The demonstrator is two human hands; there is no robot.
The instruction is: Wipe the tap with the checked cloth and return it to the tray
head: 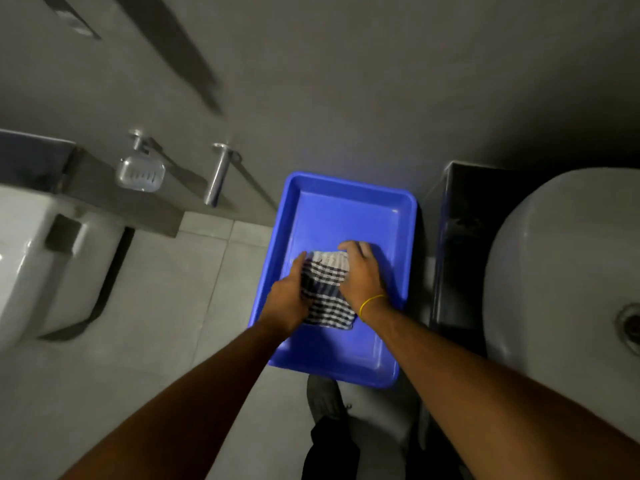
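Note:
A blue plastic tray point(349, 209) lies on the floor against the grey wall. Inside it sits the folded black-and-white checked cloth point(325, 289). My left hand point(287, 299) holds the cloth's left edge, fingers curled around it. My right hand point(362, 271), with a yellow band at the wrist, grips the cloth's right and far edge. Both hands are down in the tray. No tap over the basin is in view.
A white round washbasin point(561, 258) with its drain fills the right side, beside a dark cabinet point(460, 237). A white toilet point(45, 258) stands at left. A soap dish point(140, 173) and a chrome fitting point(218, 178) hang on the wall. My shoe point(323, 400) is below the tray.

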